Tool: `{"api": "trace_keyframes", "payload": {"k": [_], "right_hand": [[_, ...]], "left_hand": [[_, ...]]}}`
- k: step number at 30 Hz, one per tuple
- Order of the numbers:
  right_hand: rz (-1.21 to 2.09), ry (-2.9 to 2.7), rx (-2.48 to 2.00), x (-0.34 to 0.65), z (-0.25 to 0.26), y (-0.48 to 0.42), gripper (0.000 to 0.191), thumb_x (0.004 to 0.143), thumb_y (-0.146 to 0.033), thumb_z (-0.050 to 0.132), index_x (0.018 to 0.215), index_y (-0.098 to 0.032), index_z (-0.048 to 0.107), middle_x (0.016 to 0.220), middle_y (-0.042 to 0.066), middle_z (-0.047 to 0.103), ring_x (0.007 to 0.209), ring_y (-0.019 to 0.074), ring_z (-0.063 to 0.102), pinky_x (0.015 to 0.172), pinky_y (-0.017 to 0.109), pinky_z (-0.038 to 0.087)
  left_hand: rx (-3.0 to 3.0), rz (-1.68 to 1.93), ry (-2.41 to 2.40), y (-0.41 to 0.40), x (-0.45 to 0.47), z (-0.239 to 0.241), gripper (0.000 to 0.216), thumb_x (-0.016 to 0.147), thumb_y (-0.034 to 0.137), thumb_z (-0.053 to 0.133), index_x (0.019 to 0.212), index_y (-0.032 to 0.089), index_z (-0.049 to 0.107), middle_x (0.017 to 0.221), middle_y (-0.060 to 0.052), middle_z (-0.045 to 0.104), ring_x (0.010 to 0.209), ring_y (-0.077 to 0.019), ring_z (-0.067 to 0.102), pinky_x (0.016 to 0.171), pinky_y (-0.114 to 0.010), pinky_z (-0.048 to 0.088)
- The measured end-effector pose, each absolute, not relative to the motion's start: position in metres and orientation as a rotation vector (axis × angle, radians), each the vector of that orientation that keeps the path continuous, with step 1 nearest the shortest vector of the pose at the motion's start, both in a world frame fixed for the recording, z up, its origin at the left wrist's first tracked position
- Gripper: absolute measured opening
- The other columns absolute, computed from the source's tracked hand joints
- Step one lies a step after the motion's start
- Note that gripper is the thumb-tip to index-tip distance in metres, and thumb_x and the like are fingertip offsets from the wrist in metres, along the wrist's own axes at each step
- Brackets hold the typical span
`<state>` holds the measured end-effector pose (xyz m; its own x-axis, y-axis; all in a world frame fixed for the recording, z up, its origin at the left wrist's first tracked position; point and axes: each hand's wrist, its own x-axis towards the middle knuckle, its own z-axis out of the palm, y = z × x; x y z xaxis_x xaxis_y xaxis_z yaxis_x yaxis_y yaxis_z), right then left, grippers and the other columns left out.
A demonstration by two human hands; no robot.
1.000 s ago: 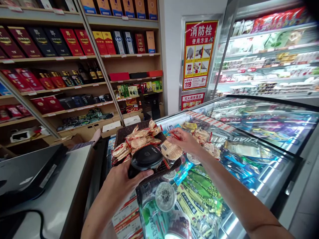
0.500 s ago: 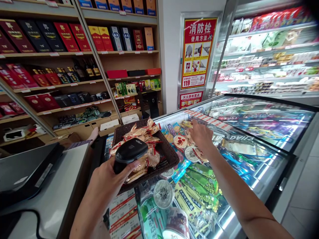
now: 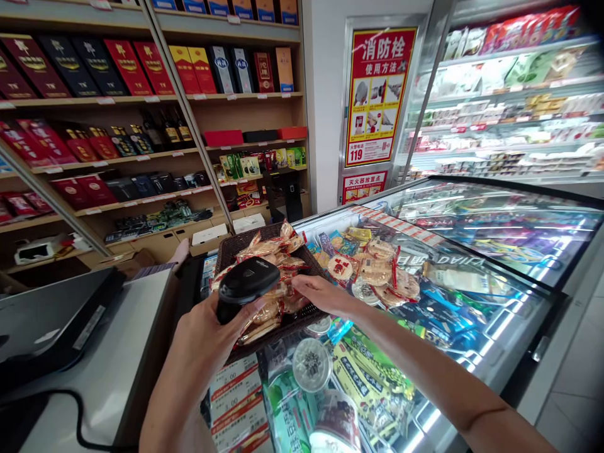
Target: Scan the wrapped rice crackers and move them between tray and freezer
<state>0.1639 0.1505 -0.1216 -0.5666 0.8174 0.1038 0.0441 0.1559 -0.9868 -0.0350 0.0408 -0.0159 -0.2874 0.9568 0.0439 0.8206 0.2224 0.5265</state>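
Note:
My left hand is closed around a black handheld barcode scanner, held above the near left part of a dark brown woven basket. Wrapped round crackers in clear-and-red packets fill much of this basket. My right hand reaches over the basket's right rim, fingers together and pointing left, with their tips at a wrapped cracker. Some of its fingers are hidden. To the right, a loose pile of similar wrapped crackers lies at the chest freezer.
The chest freezer holds ice creams, including a tub and green packets. Price labels line its near left edge. On the left counter sit a dark device and a cable. Shelves stand behind.
My right hand has moved left from the cracker pile at the freezer to the basket, uncovering the pile. The left hand keeps the scanner in nearly the same place.

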Motion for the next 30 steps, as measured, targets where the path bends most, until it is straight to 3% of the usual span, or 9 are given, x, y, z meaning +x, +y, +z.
{"api": "trace_keyframes", "payload": {"k": [4, 10, 17, 30], "right_hand": [[1.450, -1.609, -0.898, 0.165, -0.126, 0.155, 0.046, 0.079, -0.066, 0.061, 0.083, -0.020, 0.068, 0.080, 0.001, 0.072, 0.079, 0.0191, 0.070, 0.077, 0.032, 0.056], [1.384, -1.467, -0.968, 0.184, -0.120, 0.174, 0.022, 0.074, -0.040, 0.075, 0.079, -0.020, 0.067, 0.071, -0.001, 0.069, 0.069, 0.0159, 0.069, 0.075, 0.033, 0.060], [1.198, -1.518, -0.967, 0.204, -0.099, 0.172, 0.012, 0.076, -0.029, 0.068, 0.084, -0.021, 0.066, 0.069, -0.002, 0.067, 0.064, 0.0133, 0.067, 0.065, 0.030, 0.062], [0.931, -1.639, -1.038, 0.212, -0.079, 0.156, 0.008, 0.082, -0.024, 0.058, 0.084, -0.022, 0.065, 0.078, 0.001, 0.069, 0.070, 0.0161, 0.069, 0.068, 0.033, 0.061]], "left_hand": [[1.711, 0.638, 2.211, 0.041, -0.032, -0.015, 0.052, 0.071, 0.072, 0.058, 0.075, 0.021, 0.069, 0.054, -0.002, 0.064, 0.055, -0.0219, 0.059, 0.052, -0.027, 0.037], [1.736, 0.637, 2.162, 0.042, -0.032, -0.015, 0.048, 0.070, 0.068, 0.061, 0.075, 0.021, 0.069, 0.048, 0.001, 0.057, 0.052, -0.0194, 0.054, 0.051, -0.025, 0.035], [1.757, 0.760, 2.161, 0.034, -0.017, -0.011, 0.048, 0.070, 0.070, 0.058, 0.075, 0.023, 0.068, 0.051, 0.000, 0.056, 0.062, -0.0236, 0.059, 0.053, -0.027, 0.034], [1.781, 0.615, 1.902, 0.038, -0.023, -0.014, 0.049, 0.068, 0.070, 0.062, 0.067, 0.020, 0.063, 0.051, 0.003, 0.050, 0.050, -0.0143, 0.042, 0.048, -0.024, 0.029]]}}
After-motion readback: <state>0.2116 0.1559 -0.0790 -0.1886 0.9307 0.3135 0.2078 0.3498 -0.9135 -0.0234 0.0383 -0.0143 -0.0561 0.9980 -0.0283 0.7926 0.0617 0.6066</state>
